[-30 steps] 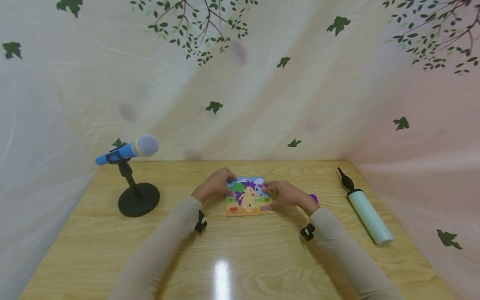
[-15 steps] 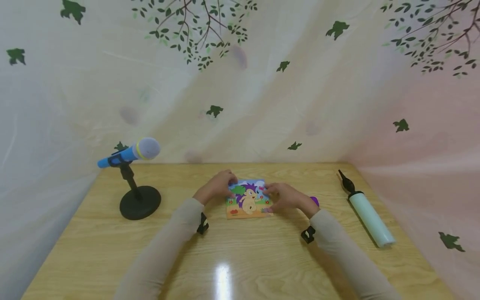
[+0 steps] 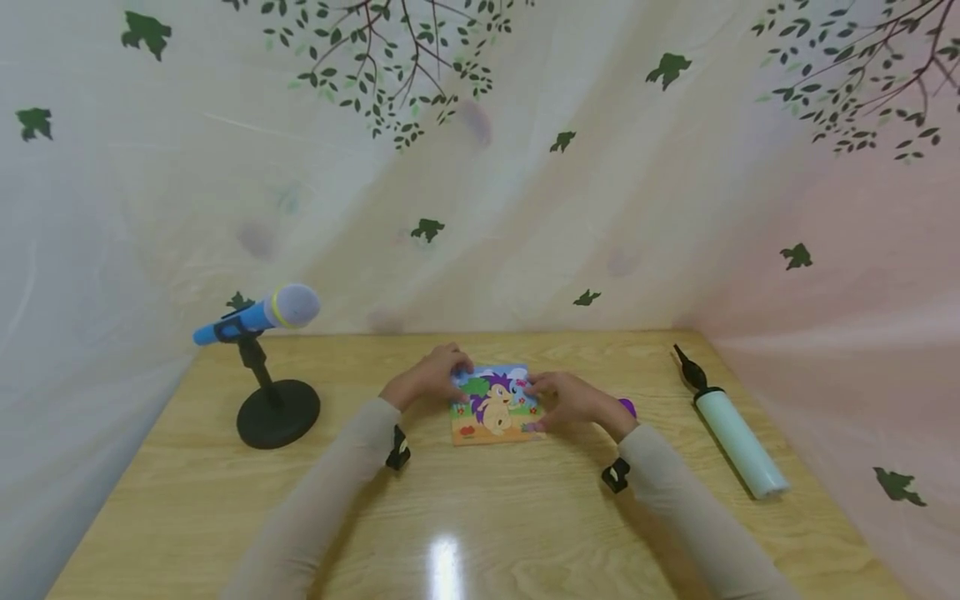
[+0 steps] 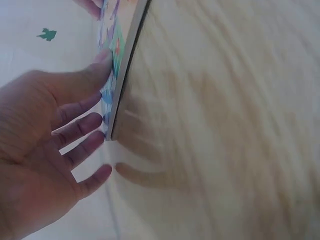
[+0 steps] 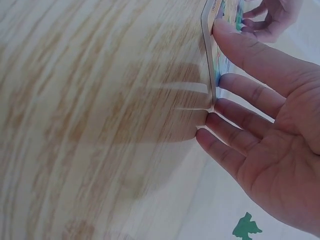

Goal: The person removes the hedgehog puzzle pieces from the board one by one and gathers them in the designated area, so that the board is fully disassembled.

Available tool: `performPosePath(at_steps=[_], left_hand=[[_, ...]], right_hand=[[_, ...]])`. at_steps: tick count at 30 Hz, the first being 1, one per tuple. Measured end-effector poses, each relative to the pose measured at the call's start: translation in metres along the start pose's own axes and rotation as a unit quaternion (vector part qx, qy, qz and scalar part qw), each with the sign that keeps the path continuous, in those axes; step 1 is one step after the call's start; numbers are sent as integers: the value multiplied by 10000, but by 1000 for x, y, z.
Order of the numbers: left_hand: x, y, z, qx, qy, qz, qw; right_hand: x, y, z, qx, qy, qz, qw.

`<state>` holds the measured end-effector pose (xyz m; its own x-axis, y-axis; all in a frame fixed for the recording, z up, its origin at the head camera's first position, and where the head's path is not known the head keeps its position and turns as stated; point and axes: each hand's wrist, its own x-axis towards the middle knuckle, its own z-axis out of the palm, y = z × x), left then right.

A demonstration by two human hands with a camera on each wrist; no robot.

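Observation:
A thin, square cartoon picture board (image 3: 498,408) lies on the wooden table, showing a purple-haired hedgehog. On its left side is my left hand (image 3: 427,377); in the left wrist view that hand's thumb (image 4: 82,82) rests on the printed face while the fingers extend along the edge. Opposite it, my right hand (image 3: 573,402) touches the right side. The right wrist view has its thumb (image 5: 245,47) on the face near a rounded corner, with nearly straight fingers (image 5: 245,117) spread by the edge and the table.
A blue toy microphone (image 3: 258,315) on a black stand (image 3: 279,414) is at the left of the table (image 3: 375,533). To the right lies a pale green hand pump (image 3: 741,446) with a black nozzle. Behind my right wrist a purple thing (image 3: 627,407) is mostly hidden. Leaf-printed cloth hangs behind.
The whole head view has shifted slightly down. Both hands stay at the sides of the picture board, which keeps its place between them.

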<state>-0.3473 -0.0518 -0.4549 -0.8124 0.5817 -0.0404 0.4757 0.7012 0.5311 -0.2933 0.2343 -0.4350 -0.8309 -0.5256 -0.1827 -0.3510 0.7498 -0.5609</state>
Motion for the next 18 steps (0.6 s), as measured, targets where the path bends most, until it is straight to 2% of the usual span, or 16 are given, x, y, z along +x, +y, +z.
performPosePath(at_steps=[6, 10, 18], left_hand=[[-1, 0, 1, 702, -116, -50, 9975], [-1, 0, 2, 1061, -63, -36, 9943], [1, -1, 4, 1090, -130, -100, 9939]], right_hand=[[-1, 1, 1, -158, -18, -96, 9998], [-1, 2, 0, -205, 27, -151, 9997], [2, 3, -1, -194, -55, -113, 9997]])
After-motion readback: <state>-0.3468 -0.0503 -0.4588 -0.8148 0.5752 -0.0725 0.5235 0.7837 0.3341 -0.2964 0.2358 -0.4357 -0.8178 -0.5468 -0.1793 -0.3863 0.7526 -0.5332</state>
